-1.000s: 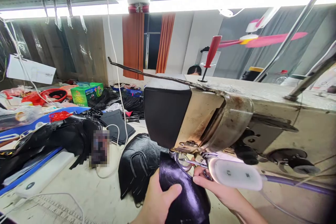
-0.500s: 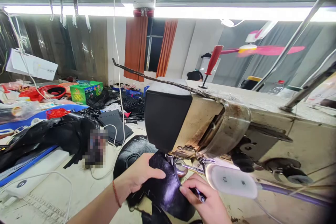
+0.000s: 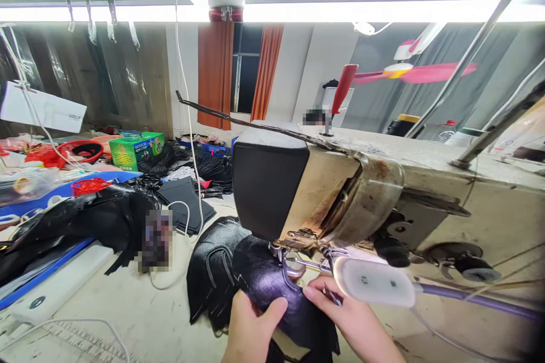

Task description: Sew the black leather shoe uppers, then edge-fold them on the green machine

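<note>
From here I see the black leather (image 3: 261,272) under the sewing machine (image 3: 272,187) at twelve o'clock; my left hand (image 3: 249,326), thumb spread, lies over its near edge at seven, its grip I cannot tell. My right hand (image 3: 353,323) pinches the curved edge at four, a small metal tool (image 3: 331,296) tucked inside. The lamp (image 3: 374,282) crowds it from two o'clock, dark pieces (image 3: 203,283) sit close at nine, and pale tabletop (image 3: 157,317) stretches toward eight.

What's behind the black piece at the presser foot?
Past the left edge of the front piece, another black piece with curved grey lines shows. What the front piece overlaps there is hidden.
</note>
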A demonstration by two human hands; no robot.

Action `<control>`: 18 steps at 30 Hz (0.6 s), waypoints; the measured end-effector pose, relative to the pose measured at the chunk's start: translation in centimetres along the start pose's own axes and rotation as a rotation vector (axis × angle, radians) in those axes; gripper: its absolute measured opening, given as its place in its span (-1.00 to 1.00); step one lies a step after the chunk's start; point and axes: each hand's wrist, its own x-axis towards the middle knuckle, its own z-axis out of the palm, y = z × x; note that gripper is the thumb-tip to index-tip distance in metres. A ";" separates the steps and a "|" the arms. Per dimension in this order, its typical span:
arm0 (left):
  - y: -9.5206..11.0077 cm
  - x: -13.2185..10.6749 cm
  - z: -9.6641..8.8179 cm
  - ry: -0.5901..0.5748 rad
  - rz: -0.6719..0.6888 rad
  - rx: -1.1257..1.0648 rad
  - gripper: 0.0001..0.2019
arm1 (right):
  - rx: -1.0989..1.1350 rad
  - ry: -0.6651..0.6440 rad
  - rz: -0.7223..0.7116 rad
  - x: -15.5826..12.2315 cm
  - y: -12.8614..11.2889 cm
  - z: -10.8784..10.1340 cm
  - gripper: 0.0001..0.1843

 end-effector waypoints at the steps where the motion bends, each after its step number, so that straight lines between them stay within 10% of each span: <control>1: 0.1 0.1 0.0 -0.005 0.003 0.011 -0.54 | 0.016 0.000 0.021 0.0 0.1 -0.3 -0.73; 18: 5.4 2.5 -0.4 -0.188 -0.003 0.008 -0.75 | 0.082 -0.015 0.109 -0.5 1.0 1.3 -0.58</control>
